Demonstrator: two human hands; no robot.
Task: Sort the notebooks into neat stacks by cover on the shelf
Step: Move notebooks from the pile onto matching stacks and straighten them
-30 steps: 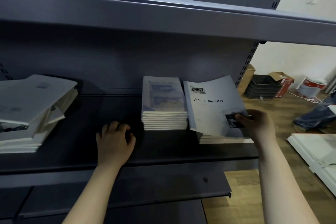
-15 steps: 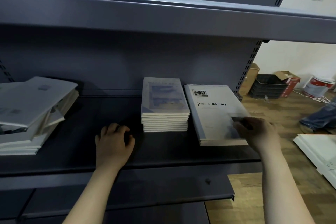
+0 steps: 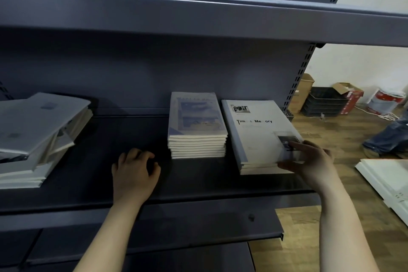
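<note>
Gripping notebook stack (image 3: 254, 137) at near-right corner, right hand (image 3: 312, 161)

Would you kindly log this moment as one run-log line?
phase: tidying stack | right hand: grips corner of Time & Memory stack | left hand: rests on shelf | left pile: untidy

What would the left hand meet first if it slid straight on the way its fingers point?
Likely the back panel: the left hand points over bare shelf, and the middle stack lies just right of that line. Depth is unclear, so it might graze the stack.
</note>
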